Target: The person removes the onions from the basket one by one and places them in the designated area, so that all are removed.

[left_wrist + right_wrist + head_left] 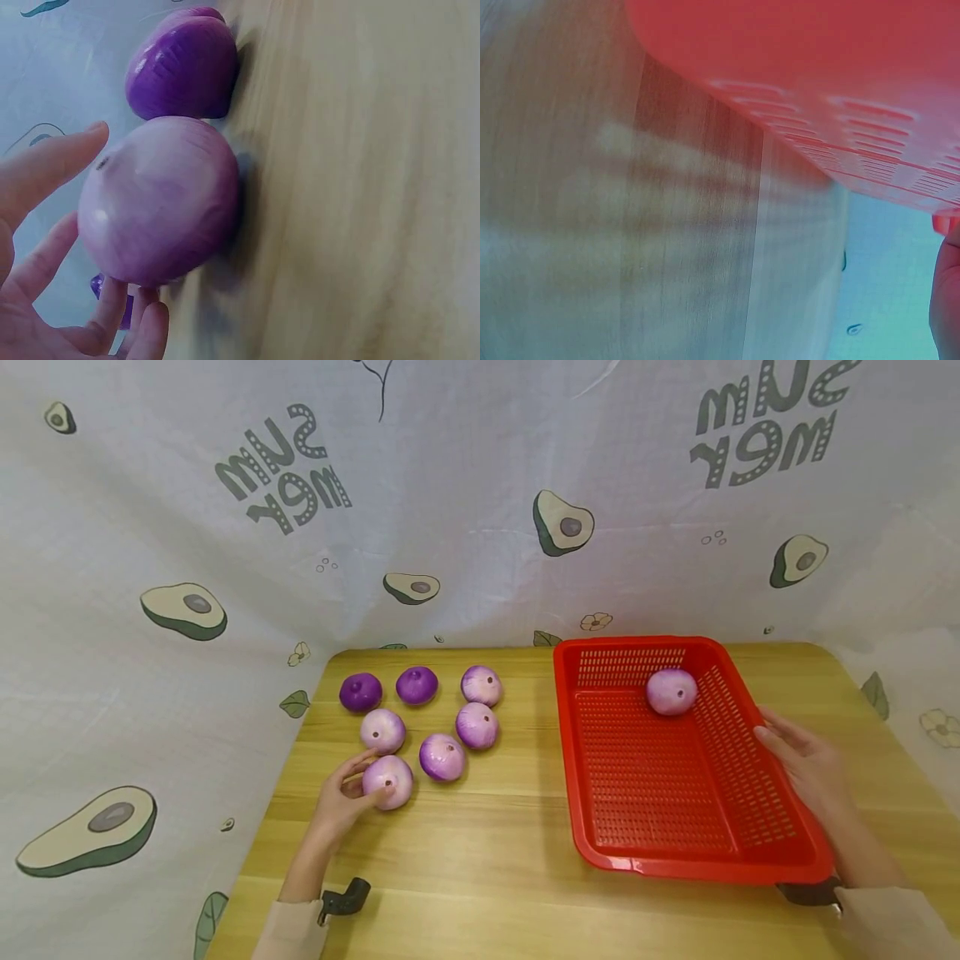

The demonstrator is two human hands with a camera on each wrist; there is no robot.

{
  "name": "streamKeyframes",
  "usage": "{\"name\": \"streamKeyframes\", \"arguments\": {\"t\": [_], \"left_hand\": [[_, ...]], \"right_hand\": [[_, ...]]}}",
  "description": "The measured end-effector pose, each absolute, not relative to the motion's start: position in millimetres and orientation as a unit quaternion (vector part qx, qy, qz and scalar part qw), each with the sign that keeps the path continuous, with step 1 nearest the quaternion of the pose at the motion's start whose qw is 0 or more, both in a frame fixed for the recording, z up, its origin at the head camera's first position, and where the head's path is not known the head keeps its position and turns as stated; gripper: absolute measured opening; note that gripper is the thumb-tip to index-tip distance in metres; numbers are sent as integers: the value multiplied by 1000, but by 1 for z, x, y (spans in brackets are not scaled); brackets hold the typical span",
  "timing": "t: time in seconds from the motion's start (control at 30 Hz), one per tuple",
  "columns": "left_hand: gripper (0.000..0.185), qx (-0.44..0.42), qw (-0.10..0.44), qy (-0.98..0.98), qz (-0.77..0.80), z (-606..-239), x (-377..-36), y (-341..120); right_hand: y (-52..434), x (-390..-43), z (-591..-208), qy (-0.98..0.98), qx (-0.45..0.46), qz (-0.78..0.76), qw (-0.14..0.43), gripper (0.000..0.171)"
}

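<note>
On the left of the table, my left hand curls around a pale purple-and-white onion. In the left wrist view, the fingers touch the onion from below while the thumb lies close to its root end. Just behind it sits another pale onion. To its right is an onion with darker streaks. My right hand grips the right rim of a red plastic basket, thumb over the edge. One onion lies inside, near the back right corner.
Two deep purple onions stand at the back left, near two more pale onions. A cloth printed with avocados hangs behind and beside the wooden table. Each wrist carries a black mount.
</note>
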State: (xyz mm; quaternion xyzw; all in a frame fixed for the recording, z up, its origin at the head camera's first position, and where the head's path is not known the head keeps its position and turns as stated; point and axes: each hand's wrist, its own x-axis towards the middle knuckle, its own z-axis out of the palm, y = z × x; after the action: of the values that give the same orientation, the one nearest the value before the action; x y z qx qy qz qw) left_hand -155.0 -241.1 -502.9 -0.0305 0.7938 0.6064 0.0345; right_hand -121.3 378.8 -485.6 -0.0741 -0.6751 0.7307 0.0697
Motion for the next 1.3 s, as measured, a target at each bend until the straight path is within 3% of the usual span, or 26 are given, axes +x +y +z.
{"name": "streamKeyframes", "arguments": {"t": [0.57, 0.97, 1.3], "left_hand": [[66, 49, -8, 829, 558, -444, -164, -226], [66, 150, 2, 807, 571, -400, -194, -187], [67, 185, 35, 783, 593, -380, -217, -150]], "right_hand": [[379, -121, -484, -719, -85, 685, 75, 40], [378, -121, -484, -694, -77, 712, 74, 38], [380, -121, -487, -697, -72, 709, 78, 38]]}}
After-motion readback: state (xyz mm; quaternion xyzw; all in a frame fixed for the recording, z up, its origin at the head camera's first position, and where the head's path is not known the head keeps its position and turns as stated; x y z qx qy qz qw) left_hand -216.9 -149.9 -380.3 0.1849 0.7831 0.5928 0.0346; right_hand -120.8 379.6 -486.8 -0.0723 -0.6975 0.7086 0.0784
